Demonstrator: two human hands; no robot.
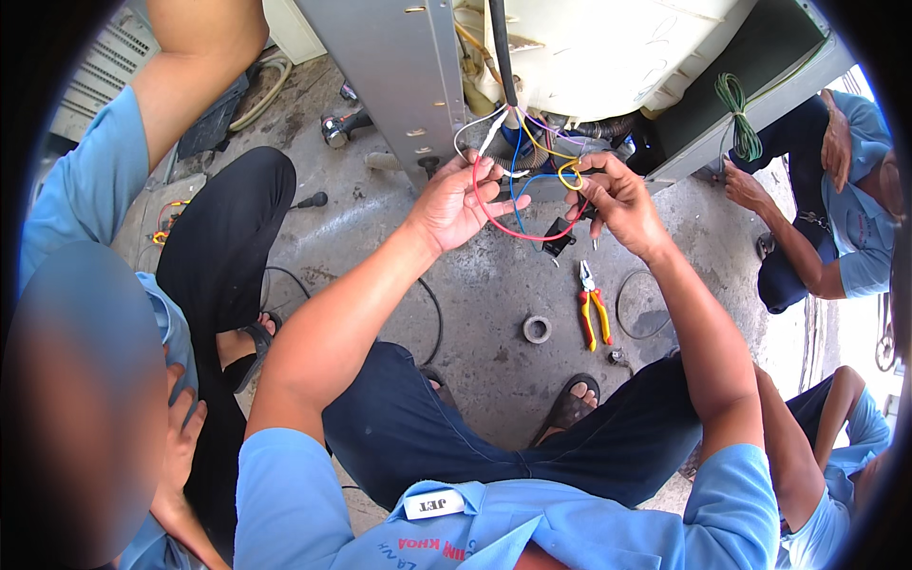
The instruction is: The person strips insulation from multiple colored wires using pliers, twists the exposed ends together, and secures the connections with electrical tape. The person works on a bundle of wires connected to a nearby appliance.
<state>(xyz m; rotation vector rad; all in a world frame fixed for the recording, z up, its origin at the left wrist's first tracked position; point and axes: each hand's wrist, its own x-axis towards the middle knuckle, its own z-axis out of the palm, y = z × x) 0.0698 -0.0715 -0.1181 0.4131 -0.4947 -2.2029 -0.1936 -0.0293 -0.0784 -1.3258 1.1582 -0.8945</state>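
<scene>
My left hand pinches the red wire between thumb and fingertips, its lower fingers stretched out. A white wire runs down close to those fingertips. My right hand has its fingers closed on a looped yellow wire, and the other end of the red wire reaches it. Between both hands hang blue wires. These wires come out of a black cable in front of the open machine's whitish tub. Below my right hand is a small black part, partly hidden.
Pliers with red-yellow handles and a grey ring lie on the concrete floor. A power tool lies beside the grey metal panel. Co-workers crouch at left and right. A green wire coil hangs at the machine's right edge.
</scene>
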